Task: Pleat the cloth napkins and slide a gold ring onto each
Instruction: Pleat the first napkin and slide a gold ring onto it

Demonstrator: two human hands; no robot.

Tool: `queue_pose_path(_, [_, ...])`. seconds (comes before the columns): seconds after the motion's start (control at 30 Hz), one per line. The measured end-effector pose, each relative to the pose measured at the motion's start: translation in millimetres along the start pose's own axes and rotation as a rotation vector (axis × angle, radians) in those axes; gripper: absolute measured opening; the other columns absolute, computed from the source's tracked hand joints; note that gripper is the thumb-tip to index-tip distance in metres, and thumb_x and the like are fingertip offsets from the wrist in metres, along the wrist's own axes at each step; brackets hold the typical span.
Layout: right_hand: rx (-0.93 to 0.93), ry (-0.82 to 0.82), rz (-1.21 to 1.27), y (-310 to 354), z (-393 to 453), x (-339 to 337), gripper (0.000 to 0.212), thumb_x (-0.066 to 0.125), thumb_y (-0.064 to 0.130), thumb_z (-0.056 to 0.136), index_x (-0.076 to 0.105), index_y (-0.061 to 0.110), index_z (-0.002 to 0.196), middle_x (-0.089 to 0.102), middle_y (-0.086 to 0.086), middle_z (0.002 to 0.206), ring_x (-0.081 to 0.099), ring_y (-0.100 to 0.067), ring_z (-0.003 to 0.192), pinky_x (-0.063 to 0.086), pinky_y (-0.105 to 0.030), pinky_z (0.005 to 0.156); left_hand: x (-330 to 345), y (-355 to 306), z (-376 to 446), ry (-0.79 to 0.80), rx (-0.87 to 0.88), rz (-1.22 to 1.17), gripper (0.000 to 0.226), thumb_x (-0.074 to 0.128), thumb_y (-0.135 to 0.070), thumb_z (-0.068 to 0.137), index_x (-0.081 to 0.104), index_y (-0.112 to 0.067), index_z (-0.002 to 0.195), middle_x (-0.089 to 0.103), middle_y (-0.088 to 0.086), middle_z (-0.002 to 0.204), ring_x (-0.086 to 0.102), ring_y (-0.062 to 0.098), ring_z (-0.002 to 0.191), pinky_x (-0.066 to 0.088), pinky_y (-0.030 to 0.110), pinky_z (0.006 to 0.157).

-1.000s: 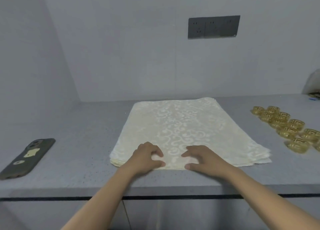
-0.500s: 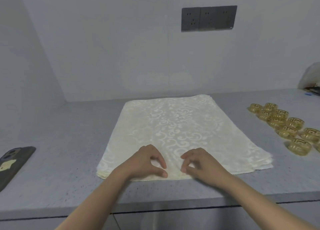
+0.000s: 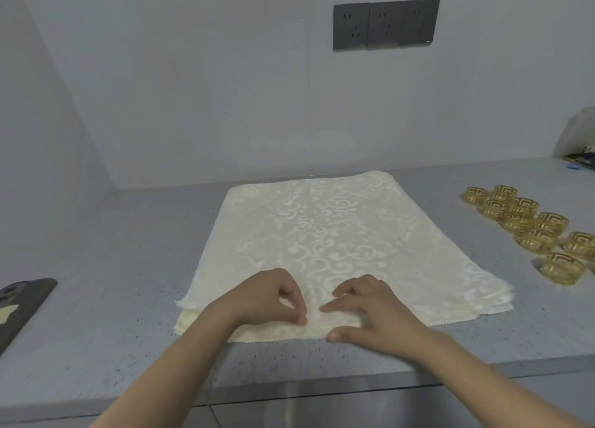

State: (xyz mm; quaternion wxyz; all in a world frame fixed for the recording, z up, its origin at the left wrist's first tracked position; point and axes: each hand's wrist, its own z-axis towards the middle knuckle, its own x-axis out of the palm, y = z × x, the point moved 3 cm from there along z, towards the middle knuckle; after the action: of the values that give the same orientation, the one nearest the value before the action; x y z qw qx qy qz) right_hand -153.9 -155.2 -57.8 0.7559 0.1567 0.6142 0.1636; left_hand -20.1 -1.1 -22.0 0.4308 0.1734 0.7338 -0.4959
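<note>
So both hands, left hand (image 3: 267, 299) and right hand (image 3: 370, 311), pinch the napkin stack (image 3: 322, 234) at its near edge, long axis running straight away, gold rings (image 3: 528, 224) off right.

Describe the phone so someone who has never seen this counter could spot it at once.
Start at the grey counter and go left from the napkin stack to the frame's left edge. The phone lies flat there, partly cut off. It is the only dark thing on the counter, in a dark case with a pale patch, far from the gold rings on the right.
</note>
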Motion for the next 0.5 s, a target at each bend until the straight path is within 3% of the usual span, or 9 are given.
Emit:
queue_pose_path(0.1, [0.002, -0.034, 0.058, -4, -2, 4, 0.064, 0.038, 0.089, 0.062, 0.063, 0.054, 0.109, 0.046, 0.026, 0.120, 0.033, 0.003, 0.113, 0.020, -0.017, 0.102, 3, 9, -4, 0.112, 0.020, 0.060, 0.037, 0.082, -0.044, 0.065, 0.064, -0.046, 0.097, 0.045, -0.022, 0.113, 0.042, -0.007, 0.108, 0.036, 0.017, 0.092])
queue_pose_path(0.17, [0.012, -0.075, 0.072, -6, -1, 7, 0.056, 0.041, 0.087, 0.063, 0.065, 0.055, 0.103, 0.048, 0.028, 0.118, 0.034, 0.006, 0.112, 0.021, -0.016, 0.100, 3, 12, -5, 0.115, 0.035, 0.092, 0.040, 0.083, -0.043, 0.065, 0.061, -0.047, 0.098, 0.043, -0.022, 0.113, 0.040, -0.006, 0.109, 0.035, 0.018, 0.094])
queue_pose_path(0.27, [0.013, -0.128, 0.035, -6, 1, 8, 0.042, 0.046, 0.074, 0.070, 0.068, 0.052, 0.097, 0.052, 0.028, 0.110, 0.037, 0.009, 0.106, 0.022, -0.014, 0.095, 1, 10, -1, 0.062, 0.062, 0.123, 0.031, 0.081, -0.038, 0.069, 0.066, -0.041, 0.095, 0.047, -0.019, 0.107, 0.046, -0.002, 0.101, 0.040, 0.018, 0.089])
queue_pose_path(0.37, [0.029, -0.182, 0.019, -6, 5, 8, 0.041, 0.044, 0.067, 0.074, 0.072, 0.042, 0.093, 0.058, 0.027, 0.098, 0.044, 0.003, 0.097, 0.028, -0.016, 0.089, -1, 5, 6, 0.024, 0.065, 0.183, 0.018, 0.078, -0.035, 0.073, 0.067, -0.036, 0.087, 0.053, -0.017, 0.099, 0.051, 0.004, 0.090, 0.043, 0.019, 0.080])
queue_pose_path(0.5, [0.080, -0.218, 0.013, -7, 14, 0, 0.048, 0.042, 0.065, 0.076, 0.070, 0.031, 0.093, 0.057, 0.027, 0.085, 0.045, -0.001, 0.086, 0.029, -0.011, 0.077, -12, 7, 22, 0.109, -0.063, 0.023, 0.026, 0.070, -0.056, 0.074, 0.070, -0.032, 0.082, 0.058, -0.023, 0.083, 0.052, -0.006, 0.073, 0.039, 0.017, 0.072])
